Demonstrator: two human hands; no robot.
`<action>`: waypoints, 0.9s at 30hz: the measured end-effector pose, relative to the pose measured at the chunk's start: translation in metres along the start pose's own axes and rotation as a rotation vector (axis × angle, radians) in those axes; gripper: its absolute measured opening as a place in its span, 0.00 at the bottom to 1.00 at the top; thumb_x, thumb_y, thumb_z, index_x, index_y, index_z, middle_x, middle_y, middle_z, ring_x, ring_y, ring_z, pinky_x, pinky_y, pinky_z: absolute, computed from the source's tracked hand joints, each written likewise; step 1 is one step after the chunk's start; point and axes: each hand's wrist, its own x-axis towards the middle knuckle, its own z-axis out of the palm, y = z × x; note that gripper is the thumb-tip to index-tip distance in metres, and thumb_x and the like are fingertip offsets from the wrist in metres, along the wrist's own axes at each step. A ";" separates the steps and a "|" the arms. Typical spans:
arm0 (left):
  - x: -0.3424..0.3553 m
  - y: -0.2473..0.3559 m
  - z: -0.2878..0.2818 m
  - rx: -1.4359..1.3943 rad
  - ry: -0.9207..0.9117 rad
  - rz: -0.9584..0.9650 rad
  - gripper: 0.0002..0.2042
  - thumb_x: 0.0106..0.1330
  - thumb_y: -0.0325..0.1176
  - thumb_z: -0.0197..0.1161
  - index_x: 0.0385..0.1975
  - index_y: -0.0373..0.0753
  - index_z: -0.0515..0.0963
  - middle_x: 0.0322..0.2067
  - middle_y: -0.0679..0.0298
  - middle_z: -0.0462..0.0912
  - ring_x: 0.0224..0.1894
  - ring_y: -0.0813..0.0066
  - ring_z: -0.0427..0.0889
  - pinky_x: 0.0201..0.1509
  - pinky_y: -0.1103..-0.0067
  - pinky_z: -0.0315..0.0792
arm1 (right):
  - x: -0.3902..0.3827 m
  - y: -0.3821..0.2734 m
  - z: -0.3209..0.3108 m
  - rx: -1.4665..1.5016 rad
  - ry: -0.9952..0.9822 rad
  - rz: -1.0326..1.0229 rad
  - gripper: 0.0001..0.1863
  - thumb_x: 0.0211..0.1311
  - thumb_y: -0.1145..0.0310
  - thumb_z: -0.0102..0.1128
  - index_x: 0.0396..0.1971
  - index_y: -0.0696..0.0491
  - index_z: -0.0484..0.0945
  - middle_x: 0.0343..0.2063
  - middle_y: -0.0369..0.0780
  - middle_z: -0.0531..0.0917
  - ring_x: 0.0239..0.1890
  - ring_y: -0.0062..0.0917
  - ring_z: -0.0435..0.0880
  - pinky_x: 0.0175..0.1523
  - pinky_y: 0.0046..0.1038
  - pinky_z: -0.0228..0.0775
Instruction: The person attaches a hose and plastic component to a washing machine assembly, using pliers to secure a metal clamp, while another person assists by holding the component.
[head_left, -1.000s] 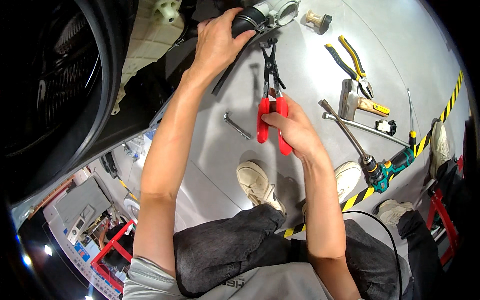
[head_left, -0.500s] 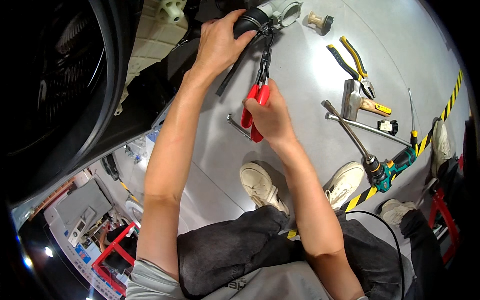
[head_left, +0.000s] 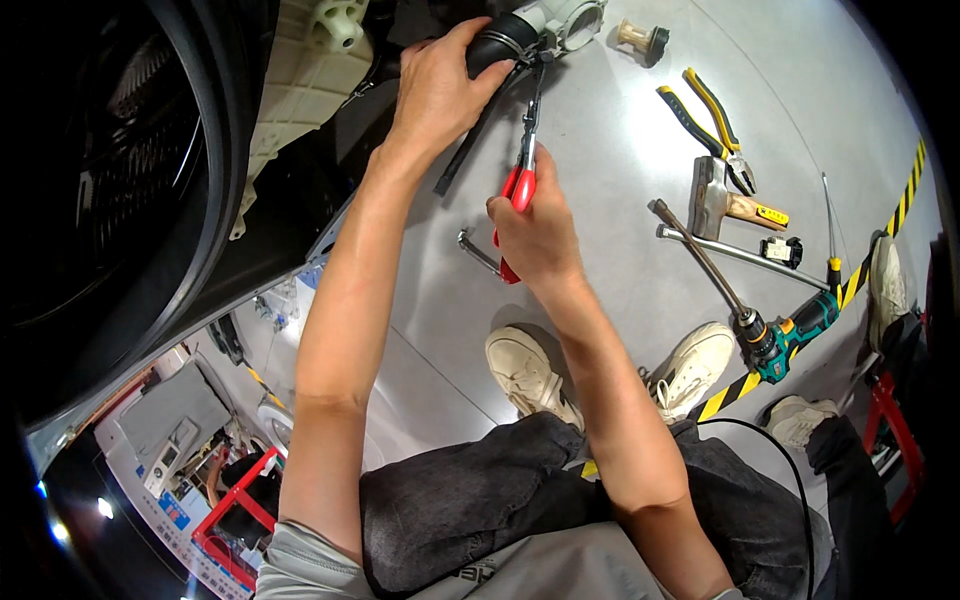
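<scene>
My left hand (head_left: 440, 88) is wrapped round a black rubber hose (head_left: 486, 52), thumb toward me. A wire hose clamp (head_left: 512, 36) circles the hose where it meets a pale plastic pump housing (head_left: 577, 22) with a round opening. My right hand (head_left: 543, 225) grips red-handled pliers (head_left: 525, 188). Their dark jaws reach up to the clamp's end beside the housing; the exact bite is too small to make out. A thin black tube (head_left: 462, 160) hangs down beside the pliers.
A washing-machine drum opening (head_left: 180, 200) fills the left. On the floor lie a filter plug (head_left: 640, 42), yellow-black pliers (head_left: 712, 125), a hammer (head_left: 710, 198), a metal bar (head_left: 740, 250), a screwdriver (head_left: 833, 268), a teal drill (head_left: 775, 350) and a bent wrench (head_left: 477, 251). Another person's shoe (head_left: 797, 420) stands right.
My right hand has turned slightly, so the red handles appear more edge-on and overlap more. My left hand keeps its place on the hose. The view has shifted slightly.
</scene>
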 end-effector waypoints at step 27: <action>0.003 0.004 -0.006 -0.156 -0.108 -0.169 0.26 0.60 0.39 0.72 0.58 0.36 0.75 0.41 0.57 0.86 0.39 0.77 0.82 0.46 0.81 0.74 | 0.007 0.022 0.040 -0.266 0.207 -0.211 0.45 0.52 0.76 0.60 0.69 0.65 0.48 0.47 0.55 0.68 0.48 0.48 0.71 0.55 0.40 0.67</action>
